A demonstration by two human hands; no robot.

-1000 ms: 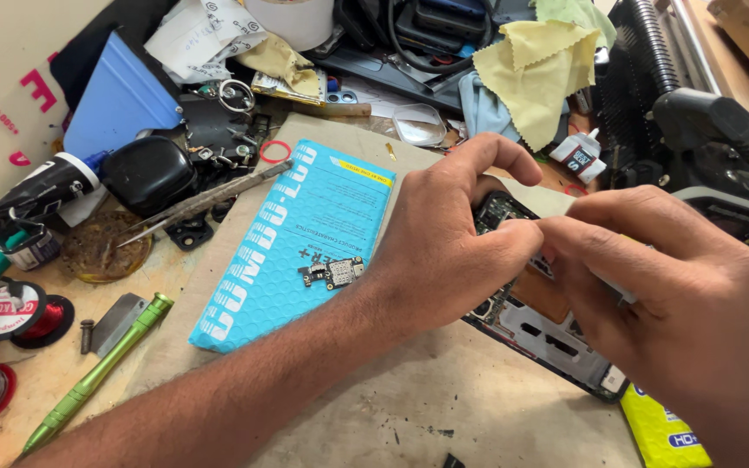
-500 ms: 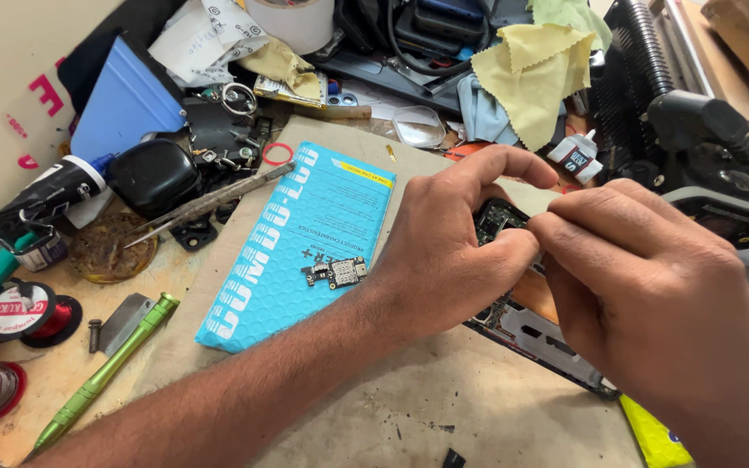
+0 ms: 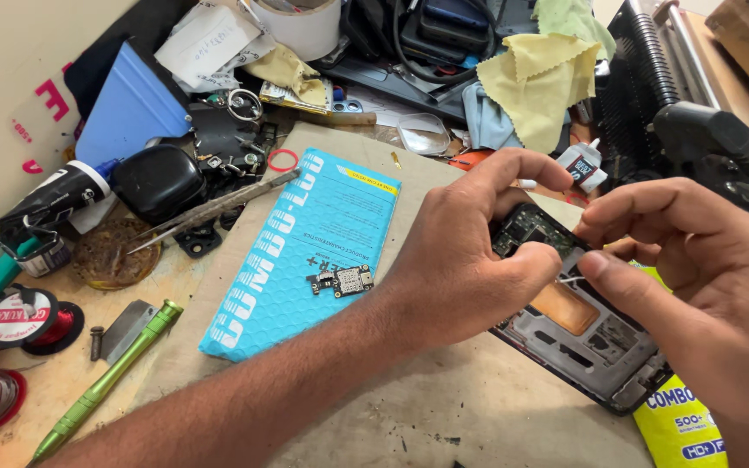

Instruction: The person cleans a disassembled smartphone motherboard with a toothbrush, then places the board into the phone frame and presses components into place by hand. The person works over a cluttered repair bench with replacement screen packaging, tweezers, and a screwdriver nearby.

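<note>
- Two hands at work over bench (image 3: 478, 416), both on opened phone (image 3: 595, 334), back cover off, insides up.
- Phone lying flat on bench, right of centre, partly on yellow packet (image 3: 682, 429); long axis running diagonal, from upper left under left hand down to lower right; far end hidden by fingers, so cannot tell which end is top.
- Blue packet (image 3: 305, 251) lying left of phone, its long axis also diagonal but leaning the other way, lower left to upper right; small board (image 3: 341, 281) resting on it, apart from phone.
- Left hand (image 3: 470, 260) curled around upper end of phone, thumb pressing down on inner frame, index finger arched above; firm hold.
- Right hand (image 3: 695, 269) nearly closed, thumb and index pinched on thin light strip (image 3: 570, 279), maybe cable or sticker, just above copper plate (image 3: 568, 308); too small to say which.
- Risk, as judgement: pulling strip too hard or at steep angle could tear it or lift connector; cause would be pinch with bare fingertips and not much control.
- Second risk: phone could slide toward bench edge, because lower end rests on slippery packet.
- Third risk: forearm could sweep small board off blue packet, being very near.
- Tweezers (image 3: 218, 208) and green screwdriver (image 3: 106, 381) lying unused at left, well apart.
</note>
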